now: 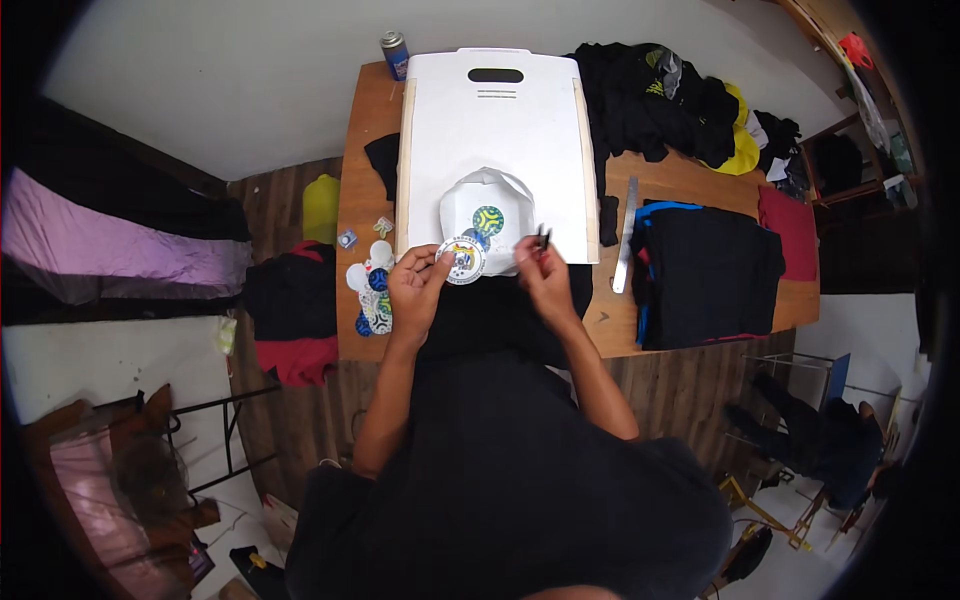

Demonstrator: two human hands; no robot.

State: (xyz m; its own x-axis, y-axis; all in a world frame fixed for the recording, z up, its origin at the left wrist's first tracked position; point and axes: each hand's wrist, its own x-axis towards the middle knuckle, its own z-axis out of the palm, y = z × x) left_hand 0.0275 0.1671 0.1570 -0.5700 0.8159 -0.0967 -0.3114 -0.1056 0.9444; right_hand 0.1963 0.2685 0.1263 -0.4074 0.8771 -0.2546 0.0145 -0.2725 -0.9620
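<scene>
Between the fingertips of my left hand [418,285] is a round white patch [464,262] with a coloured emblem. My right hand [546,282] is closed around a small cutting tool with black tips and red on it, which looks like thread snips [543,242]. Just beyond both hands, a white open container [516,190] with a soft-looking rim rests on the white board [490,130]. Inside it lie a green round patch [488,220] and a blue one, partly covered by the held patch. More round patches [378,300] in blue, green and white are piled beside my left hand.
The board lies on a wooden table [352,200]. A spray can [395,55] stands at the far left corner. To the right are a metal ruler [626,235], folded black garments [710,280] and heaped dark clothes [640,100]. A person [830,440] is at the lower right.
</scene>
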